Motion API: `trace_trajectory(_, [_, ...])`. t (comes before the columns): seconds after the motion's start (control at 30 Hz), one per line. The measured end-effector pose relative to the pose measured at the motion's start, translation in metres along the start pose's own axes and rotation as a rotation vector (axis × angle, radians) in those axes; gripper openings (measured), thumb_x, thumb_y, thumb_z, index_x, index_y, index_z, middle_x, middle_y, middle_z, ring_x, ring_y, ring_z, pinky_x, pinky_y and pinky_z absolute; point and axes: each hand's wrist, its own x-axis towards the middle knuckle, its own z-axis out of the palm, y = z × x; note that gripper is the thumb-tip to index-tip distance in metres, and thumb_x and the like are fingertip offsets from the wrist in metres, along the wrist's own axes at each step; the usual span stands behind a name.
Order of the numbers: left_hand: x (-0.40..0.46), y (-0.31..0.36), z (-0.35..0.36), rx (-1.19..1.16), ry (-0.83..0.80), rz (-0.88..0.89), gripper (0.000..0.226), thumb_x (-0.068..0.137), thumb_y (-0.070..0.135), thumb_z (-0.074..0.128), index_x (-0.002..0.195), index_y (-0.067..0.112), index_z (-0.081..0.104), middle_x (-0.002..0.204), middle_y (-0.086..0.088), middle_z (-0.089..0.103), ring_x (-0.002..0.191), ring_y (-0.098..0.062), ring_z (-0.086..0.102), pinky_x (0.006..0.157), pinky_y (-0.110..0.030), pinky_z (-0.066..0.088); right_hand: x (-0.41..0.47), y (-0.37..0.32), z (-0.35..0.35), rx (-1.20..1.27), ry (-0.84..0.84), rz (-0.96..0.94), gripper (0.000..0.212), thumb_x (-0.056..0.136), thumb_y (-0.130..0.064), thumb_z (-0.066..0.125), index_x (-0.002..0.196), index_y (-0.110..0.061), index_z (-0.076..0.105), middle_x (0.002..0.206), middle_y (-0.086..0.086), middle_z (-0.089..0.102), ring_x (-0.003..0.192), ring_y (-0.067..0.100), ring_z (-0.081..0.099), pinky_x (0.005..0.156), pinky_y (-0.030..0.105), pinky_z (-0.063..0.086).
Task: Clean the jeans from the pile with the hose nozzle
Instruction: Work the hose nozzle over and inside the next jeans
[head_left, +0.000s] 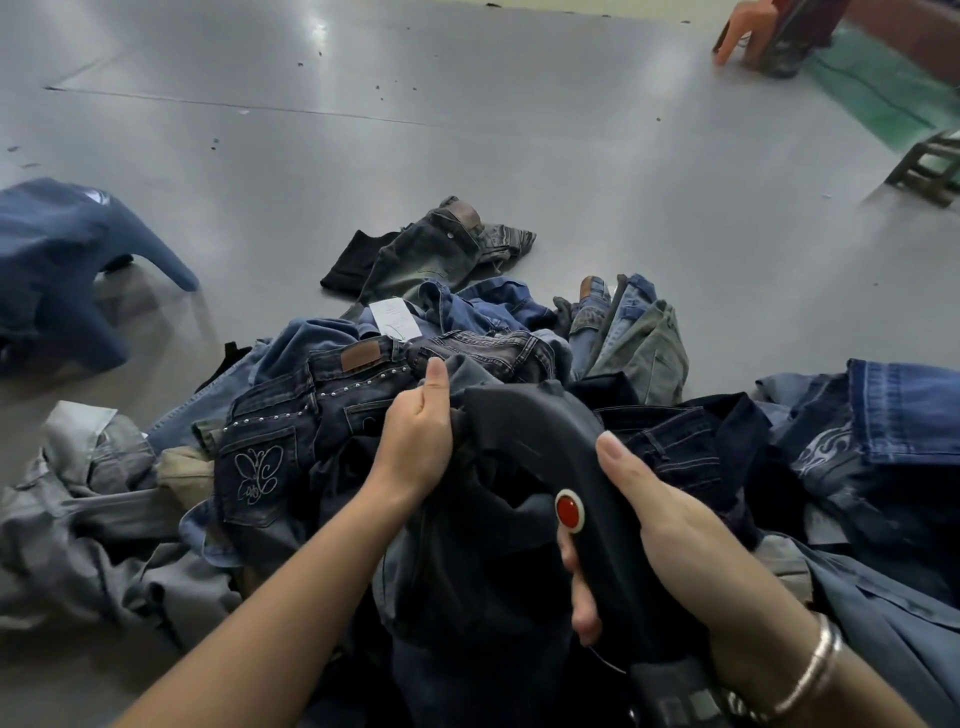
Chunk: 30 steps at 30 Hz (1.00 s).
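Now, head view: your right hand (670, 525) wraps the hose nozzle (587, 499), black with a red button. Your left hand (418, 441) pinches dark jeans (488, 545) atop the pile (322, 415). Picking stage, likely; next, pull them free and aim.

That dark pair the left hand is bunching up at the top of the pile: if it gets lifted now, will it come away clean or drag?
The dark jeans will probably sag floppily: they already fold into creases where the left hand grips them. They may drag, since their lower part runs under the nozzle in the right hand and among other pairs. Likely hefty; the cloth looks thick.
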Motion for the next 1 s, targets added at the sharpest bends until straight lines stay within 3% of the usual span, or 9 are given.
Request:
trace_trajectory(0.13, [-0.007, 0.001, 0.005, -0.021, -0.127, -0.005, 0.06, 0.099, 0.044, 0.031, 0.043, 0.023, 0.027, 0.04, 0.009, 0.029, 0.038, -0.007, 0.026, 0.042, -0.025, 0.023, 0.011, -0.003, -0.006, 0.1, 0.16, -0.061, 0.059, 0.083, -0.06, 0.045, 0.06, -0.009, 0.063, 0.059, 0.016, 0.058, 0.038, 0.025, 0.054, 0.039, 0.03, 0.048])
trace_trajectory(0.27, [-0.006, 0.01, -0.002, -0.114, -0.249, -0.15, 0.071, 0.079, 0.068, 0.046, 0.07, -0.001, 0.059, 0.07, -0.013, 0.06, 0.067, -0.023, 0.057, 0.069, -0.039, 0.048, 0.014, -0.005, -0.022, 0.211, 0.283, -0.103, 0.061, 0.092, -0.058, 0.042, 0.057, -0.014, 0.065, 0.06, 0.013, 0.058, 0.04, 0.023, 0.053, 0.041, 0.029, 0.048])
trace_trajectory(0.3, [-0.004, 0.012, -0.005, -0.167, -0.262, -0.191, 0.065, 0.074, 0.067, 0.059, 0.079, 0.002, 0.065, 0.081, -0.013, 0.069, 0.078, -0.025, 0.065, 0.077, -0.039, 0.052, 0.013, -0.005, -0.026, 0.221, 0.295, -0.11, 0.061, 0.092, -0.059, 0.043, 0.057, -0.014, 0.065, 0.061, 0.013, 0.058, 0.04, 0.023, 0.053, 0.041, 0.029, 0.048])
trace_trajectory(0.37, [-0.003, 0.013, -0.009, -0.25, -0.268, -0.242, 0.039, 0.072, 0.042, 0.078, 0.091, 0.008, 0.071, 0.091, -0.015, 0.073, 0.088, -0.027, 0.07, 0.082, -0.039, 0.056, 0.012, -0.007, -0.032, 0.219, 0.295, -0.116, 0.062, 0.091, -0.06, 0.043, 0.056, -0.015, 0.066, 0.061, 0.012, 0.058, 0.041, 0.022, 0.053, 0.041, 0.03, 0.048])
trace_trajectory(0.47, [0.0, 0.009, -0.011, -0.28, -0.232, -0.267, 0.008, 0.082, 0.011, 0.071, 0.089, 0.011, 0.069, 0.084, -0.011, 0.073, 0.08, -0.022, 0.069, 0.074, -0.033, 0.058, 0.008, -0.007, -0.035, 0.213, 0.231, -0.09, 0.06, 0.087, -0.062, 0.046, 0.056, -0.015, 0.066, 0.062, 0.013, 0.059, 0.041, 0.022, 0.054, 0.041, 0.031, 0.048])
trace_trajectory(0.67, [-0.002, 0.007, -0.006, -0.569, -0.249, -0.321, 0.018, 0.09, 0.005, 0.053, 0.101, 0.013, 0.065, 0.087, -0.006, 0.075, 0.079, -0.017, 0.072, 0.062, -0.024, 0.056, 0.007, 0.001, -0.016, 0.134, 0.0, -0.025, 0.058, 0.072, -0.067, 0.053, 0.064, -0.011, 0.065, 0.065, 0.015, 0.059, 0.041, 0.024, 0.055, 0.043, 0.03, 0.048])
trace_trajectory(0.83, [-0.009, 0.008, -0.002, -0.687, -0.255, -0.353, 0.018, 0.09, 0.01, 0.054, 0.091, 0.015, 0.071, 0.089, -0.01, 0.074, 0.08, -0.021, 0.072, 0.063, -0.027, 0.057, 0.022, 0.002, -0.025, 0.252, 0.234, 0.008, 0.057, 0.086, -0.061, 0.049, 0.063, -0.011, 0.064, 0.062, 0.013, 0.059, 0.04, 0.023, 0.053, 0.041, 0.029, 0.048])
trace_trajectory(0.9, [-0.006, 0.011, -0.004, -0.736, -0.237, -0.451, 0.018, 0.092, 0.018, 0.055, 0.103, 0.011, 0.068, 0.096, -0.014, 0.073, 0.085, -0.027, 0.072, 0.067, -0.034, 0.058, 0.025, 0.002, -0.033, 0.309, 0.316, -0.038, 0.052, 0.09, -0.058, 0.049, 0.075, -0.009, 0.06, 0.063, 0.011, 0.058, 0.041, 0.022, 0.052, 0.042, 0.028, 0.048])
trace_trajectory(1.0, [-0.003, 0.018, -0.004, -0.821, -0.264, -0.667, 0.037, 0.095, 0.034, 0.053, 0.11, 0.005, 0.067, 0.107, -0.02, 0.07, 0.096, -0.032, 0.069, 0.078, -0.041, 0.058, 0.03, 0.007, -0.036, 0.187, 0.349, -0.214, 0.051, 0.078, -0.047, 0.068, 0.105, -0.008, 0.05, 0.072, 0.006, 0.066, 0.044, 0.021, 0.055, 0.044, 0.03, 0.049])
